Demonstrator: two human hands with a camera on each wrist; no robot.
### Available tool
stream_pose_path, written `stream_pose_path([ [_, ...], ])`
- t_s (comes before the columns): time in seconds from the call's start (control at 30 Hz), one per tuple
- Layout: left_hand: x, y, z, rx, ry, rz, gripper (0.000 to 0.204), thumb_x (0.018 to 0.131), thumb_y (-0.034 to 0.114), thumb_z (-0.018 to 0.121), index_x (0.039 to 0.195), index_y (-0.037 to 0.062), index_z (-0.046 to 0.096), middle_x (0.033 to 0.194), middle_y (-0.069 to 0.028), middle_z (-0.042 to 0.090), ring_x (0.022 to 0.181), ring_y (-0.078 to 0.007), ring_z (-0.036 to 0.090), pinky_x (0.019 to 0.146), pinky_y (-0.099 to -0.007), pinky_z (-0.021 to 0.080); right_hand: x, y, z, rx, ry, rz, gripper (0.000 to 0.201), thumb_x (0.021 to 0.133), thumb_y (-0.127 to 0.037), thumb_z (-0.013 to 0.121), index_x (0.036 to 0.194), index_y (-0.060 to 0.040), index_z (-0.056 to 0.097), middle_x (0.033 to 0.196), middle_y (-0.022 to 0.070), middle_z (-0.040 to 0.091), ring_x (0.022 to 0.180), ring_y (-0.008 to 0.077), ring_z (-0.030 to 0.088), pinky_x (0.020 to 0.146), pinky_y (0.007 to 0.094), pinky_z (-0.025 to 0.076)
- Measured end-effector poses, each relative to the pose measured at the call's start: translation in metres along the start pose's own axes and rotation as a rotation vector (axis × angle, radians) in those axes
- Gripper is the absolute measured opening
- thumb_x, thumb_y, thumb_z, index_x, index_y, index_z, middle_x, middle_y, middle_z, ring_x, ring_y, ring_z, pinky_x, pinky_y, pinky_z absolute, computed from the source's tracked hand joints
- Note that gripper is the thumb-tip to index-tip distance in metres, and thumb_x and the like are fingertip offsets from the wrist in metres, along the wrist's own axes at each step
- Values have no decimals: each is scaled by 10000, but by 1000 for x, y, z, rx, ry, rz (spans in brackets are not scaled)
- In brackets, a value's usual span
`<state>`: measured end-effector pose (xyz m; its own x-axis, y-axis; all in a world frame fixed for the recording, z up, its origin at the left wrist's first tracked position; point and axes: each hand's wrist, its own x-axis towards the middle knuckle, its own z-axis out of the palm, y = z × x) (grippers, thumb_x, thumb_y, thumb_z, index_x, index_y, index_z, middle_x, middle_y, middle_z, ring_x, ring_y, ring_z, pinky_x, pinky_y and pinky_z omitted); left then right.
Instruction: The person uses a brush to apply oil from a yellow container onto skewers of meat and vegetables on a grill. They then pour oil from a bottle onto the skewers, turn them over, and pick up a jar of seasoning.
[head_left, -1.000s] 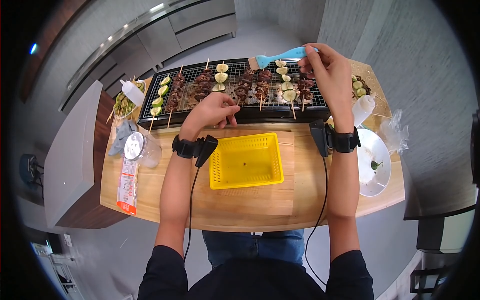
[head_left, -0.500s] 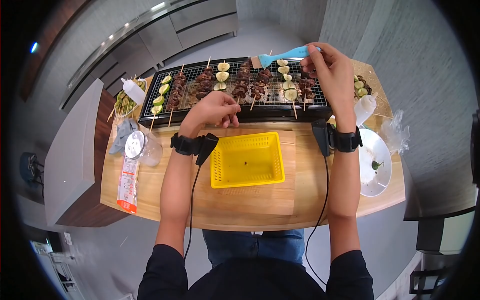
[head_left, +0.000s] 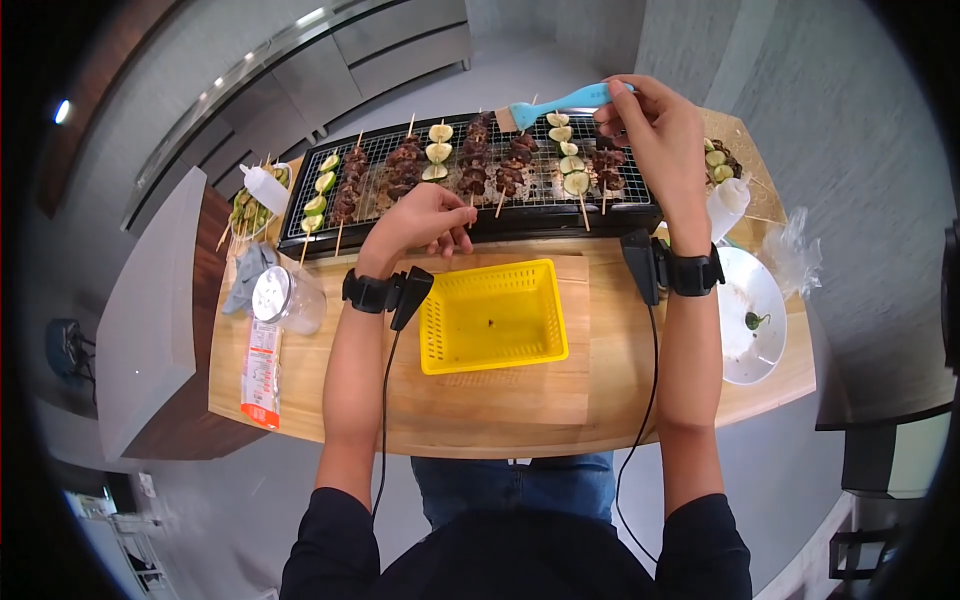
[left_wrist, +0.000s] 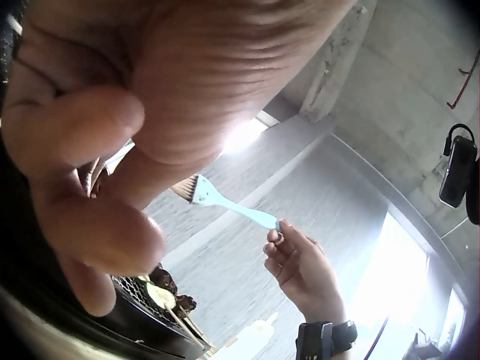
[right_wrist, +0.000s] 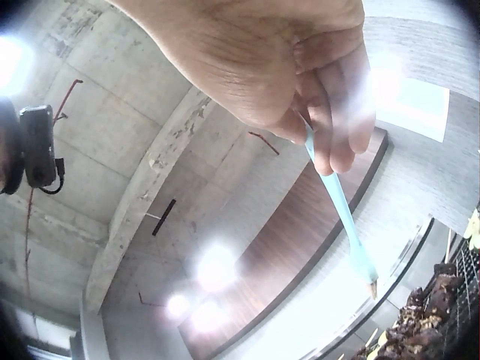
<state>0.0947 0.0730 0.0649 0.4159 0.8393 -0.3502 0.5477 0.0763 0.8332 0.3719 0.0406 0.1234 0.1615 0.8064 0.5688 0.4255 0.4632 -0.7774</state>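
Note:
My left hand [head_left: 425,220] is at the front edge of the black grill [head_left: 540,226], its thumb and fingers pinching the bare stick end of a meat skewer [head_left: 474,165]. Dark browned chunks on that skewer lie across the wire grate. Up over the far side, my right hand [head_left: 660,140] grips the blue handle of a basting brush [head_left: 575,100]. The brush points left, its tan bristles [head_left: 506,119] near the far end of the held skewer. Beside it on the right lies another meat skewer [head_left: 515,160], slightly tilted.
More meat skewers and lime-slice skewers [head_left: 575,183] lie along the grate. A yellow basket [head_left: 493,360] stands in front. At left are a shaker jar [head_left: 290,300], a squeeze bottle [head_left: 264,188] and a packet [head_left: 261,380]. A white plate [head_left: 745,350] and another bottle [head_left: 728,208] stand at right.
The held meat skewer has shifted left and now lies straighter. Its right-hand neighbour has tilted, with its near end moving left. The brush has stayed nearly in place.

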Motion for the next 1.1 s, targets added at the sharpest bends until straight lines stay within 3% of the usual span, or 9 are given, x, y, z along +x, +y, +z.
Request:
stream_pose_path([
  [0.27, -11, 6, 0, 26, 46, -6, 271, 945, 200, 586, 988, -63, 640, 707, -117, 699, 450, -68, 578, 377, -183, 394, 2, 1, -1, 39, 30, -19, 254, 963, -191, 569, 1022, 34, 669, 729, 75, 706, 644, 114, 662, 589, 242, 501],
  [0.47, -32, 28, 3, 148, 212, 112, 260, 929, 217, 592, 955, -33, 660, 683, -91, 686, 465, -86, 590, 390, -216, 391, 3, -2, -10, 76, 45, -34, 244, 959, -187, 571, 1025, 25, 673, 736, 73, 711, 648, 108, 667, 595, 244, 508],
  [0.73, 5, 54, 45, 621, 248, 126, 279, 882, 168, 632, 803, -100, 631, 618, -122, 654, 439, -179, 614, 425, -302, 486, 1, -8, -19, 128, 80, -42, 234, 954, -182, 576, 1017, 18, 679, 748, 85, 717, 665, 117, 685, 614, 242, 522],
  [0.77, 13, 47, 50, 694, 298, 263, 300, 873, 149, 637, 712, -103, 615, 574, -122, 634, 439, -203, 626, 444, -320, 512, 2, -8, -21, 130, 84, -44, 234, 954, -182, 576, 1017, 18, 679, 748, 85, 717, 665, 117, 685, 614, 242, 522],
  [0.9, 24, 53, 59, 767, 295, 190, 317, 867, 135, 634, 641, -85, 610, 555, -115, 638, 445, -204, 635, 450, -310, 518, 2, -9, -29, 162, 112, -66, 232, 949, -184, 580, 1010, 16, 681, 746, 88, 718, 673, 127, 697, 623, 246, 528],
  [0.97, 28, 54, 58, 673, 241, 109, 322, 866, 131, 623, 614, -68, 627, 553, -109, 651, 452, -186, 644, 447, -296, 515, 2, -10, -33, 167, 118, -62, 232, 948, -186, 581, 1007, 14, 682, 746, 88, 719, 674, 130, 699, 626, 247, 530],
  [1.1, 30, 61, 57, 612, 192, 71, 336, 887, 164, 595, 650, -64, 664, 595, -87, 680, 461, -145, 647, 430, -266, 500, 5, -7, -38, 176, 135, -89, 244, 947, -199, 580, 1002, 14, 685, 745, 88, 719, 673, 130, 698, 629, 255, 533],
])
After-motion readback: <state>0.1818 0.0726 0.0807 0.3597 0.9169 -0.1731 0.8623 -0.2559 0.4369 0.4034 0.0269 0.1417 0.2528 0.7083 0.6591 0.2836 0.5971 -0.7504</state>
